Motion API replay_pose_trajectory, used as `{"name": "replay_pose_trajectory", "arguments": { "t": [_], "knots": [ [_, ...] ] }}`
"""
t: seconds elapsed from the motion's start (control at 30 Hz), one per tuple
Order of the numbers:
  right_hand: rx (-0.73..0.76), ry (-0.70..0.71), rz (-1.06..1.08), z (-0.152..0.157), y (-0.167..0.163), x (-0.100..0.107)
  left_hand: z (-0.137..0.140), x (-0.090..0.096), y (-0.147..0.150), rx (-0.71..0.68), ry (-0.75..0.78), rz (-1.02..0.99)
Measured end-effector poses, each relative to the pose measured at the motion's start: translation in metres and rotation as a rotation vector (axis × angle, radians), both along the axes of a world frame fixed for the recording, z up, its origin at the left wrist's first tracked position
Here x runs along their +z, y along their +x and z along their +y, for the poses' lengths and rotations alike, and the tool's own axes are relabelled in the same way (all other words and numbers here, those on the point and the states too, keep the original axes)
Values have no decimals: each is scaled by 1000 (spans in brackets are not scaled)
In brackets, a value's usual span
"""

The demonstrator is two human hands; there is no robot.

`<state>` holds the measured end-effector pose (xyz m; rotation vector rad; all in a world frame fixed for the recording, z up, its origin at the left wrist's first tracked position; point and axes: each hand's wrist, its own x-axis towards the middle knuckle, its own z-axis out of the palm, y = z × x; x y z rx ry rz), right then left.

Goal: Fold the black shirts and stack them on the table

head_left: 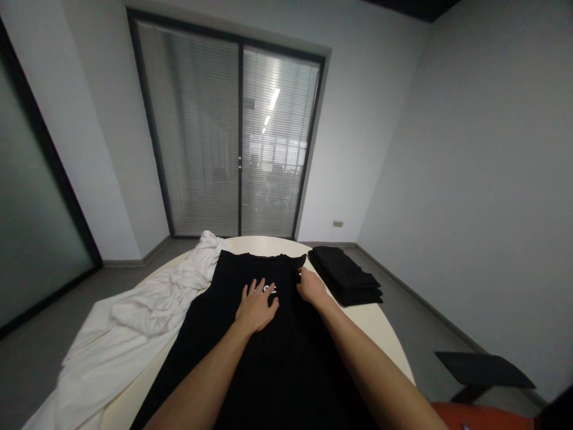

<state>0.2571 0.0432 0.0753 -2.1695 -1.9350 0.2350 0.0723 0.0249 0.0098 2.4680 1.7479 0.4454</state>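
A black T-shirt lies spread over the table, its neckline at the far end and a small white print on the chest. My left hand rests flat on that chest, fingers spread, partly covering the print. At the shirt's right side, near the shoulder, my right hand has its fingers closed on the black fabric. The lower end of the shirt runs out of view between my forearms.
A stack of folded black garments sits at the table's right edge. Crumpled white cloth hangs over the left side of the pale round table. An orange chair with a black armrest stands at lower right.
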Motion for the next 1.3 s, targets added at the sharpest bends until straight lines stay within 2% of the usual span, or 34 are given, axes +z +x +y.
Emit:
{"name": "replay_pose_trajectory", "arguments": {
  "t": [0.13,0.23,0.4,0.57,0.87,0.93,1.03,1.1,1.17,1.3],
  "knots": [
    [165,-21,-27,-9,-26,-6,2,0,0,12,-13,-11],
    [236,-50,-53,-16,-35,-14,3,-1,-1,10,-15,-14],
    [200,-55,-97,-23,-35,-16,2,-2,-2,-13,-5,-20],
    [131,-147,-149,-29,-30,-2,3,-1,-1,1,-4,-33],
    [206,-149,-123,-31,-19,18,3,-2,-1,-4,-9,-29],
    [215,-209,-160,-36,-17,20,4,-3,-1,-5,-19,-22],
    [252,-416,-183,-43,-14,26,4,-3,-1,-1,-22,-10],
    [298,-549,-128,-45,-10,30,4,-4,-1,3,-18,-10],
    [345,-605,-62,-43,-6,34,5,-5,-1,2,-21,-20],
    [468,-412,186,-38,-1,33,6,-5,-2,6,-25,-84]
  ]
}}
